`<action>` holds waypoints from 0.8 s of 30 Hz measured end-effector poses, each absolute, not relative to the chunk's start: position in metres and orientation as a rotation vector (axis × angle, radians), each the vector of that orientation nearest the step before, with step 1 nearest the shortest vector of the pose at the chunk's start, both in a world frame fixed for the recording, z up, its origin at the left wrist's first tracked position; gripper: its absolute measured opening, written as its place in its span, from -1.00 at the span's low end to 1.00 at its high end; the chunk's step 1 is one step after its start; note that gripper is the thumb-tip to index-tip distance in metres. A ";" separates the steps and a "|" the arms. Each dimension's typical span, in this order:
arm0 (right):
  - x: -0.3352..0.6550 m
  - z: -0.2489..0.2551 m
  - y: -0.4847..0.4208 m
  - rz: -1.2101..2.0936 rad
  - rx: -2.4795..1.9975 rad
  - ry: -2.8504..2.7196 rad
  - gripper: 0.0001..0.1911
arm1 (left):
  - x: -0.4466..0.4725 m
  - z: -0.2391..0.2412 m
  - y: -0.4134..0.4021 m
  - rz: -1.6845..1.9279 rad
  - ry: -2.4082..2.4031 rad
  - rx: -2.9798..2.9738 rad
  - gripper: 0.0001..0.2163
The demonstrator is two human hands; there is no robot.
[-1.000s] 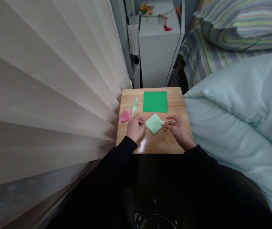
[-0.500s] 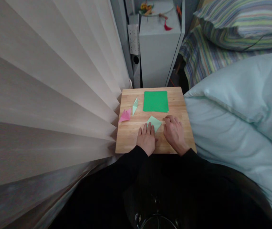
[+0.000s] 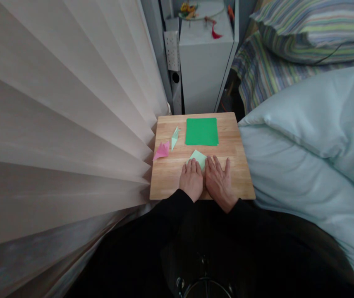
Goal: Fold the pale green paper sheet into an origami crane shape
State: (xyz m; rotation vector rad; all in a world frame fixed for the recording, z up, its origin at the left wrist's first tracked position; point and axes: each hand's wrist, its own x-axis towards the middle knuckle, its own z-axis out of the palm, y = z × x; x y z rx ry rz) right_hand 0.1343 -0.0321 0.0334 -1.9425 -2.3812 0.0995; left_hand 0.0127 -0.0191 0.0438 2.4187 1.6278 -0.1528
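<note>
A light green sheet of origami paper (image 3: 198, 157), folded into a small diamond shape, lies on the wooden table (image 3: 167, 182). The fingers of my left hand (image 3: 192, 178) rest flat on its lower left part. My right hand (image 3: 218, 180) lies with fingers spread, its fingertips at the paper's right corner. Both hands cover the lower edges of the sheet. Beyond them sits a stack of green paper (image 3: 202, 131). To the left are a folded pink paper piece (image 3: 161, 150) and a narrow folded pale green piece (image 3: 174, 138).
A pleated curtain (image 3: 87, 124) borders the table's left side. On the right is a bed with a pale blue quilt (image 3: 295, 145) and a striped pillow (image 3: 319, 33). Behind the table stands a grey cabinet (image 3: 203, 74) with a red tassel (image 3: 216, 32) on top.
My right hand has moved left and toward me, its curled fingers now spread flat at the paper's right corner. My left hand stays on the paper. The view has shifted slightly.
</note>
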 end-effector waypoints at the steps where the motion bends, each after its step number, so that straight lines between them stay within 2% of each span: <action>1: 0.135 0.035 -0.031 0.103 -1.951 -2.375 -0.41 | 0.013 0.043 -0.019 -0.139 1.639 2.422 -0.52; 10: 0.154 0.033 -0.012 0.120 -2.001 -2.375 -0.43 | 0.020 0.053 -0.022 -0.061 1.650 2.514 -0.59; 20: 0.140 0.033 -0.018 0.219 -1.821 -2.482 -0.46 | 0.011 0.052 -0.009 0.015 1.619 2.486 -0.66; 24: 0.147 0.029 -0.012 0.255 -1.754 -2.506 -0.41 | 0.005 0.034 -0.001 0.192 1.405 2.509 -0.43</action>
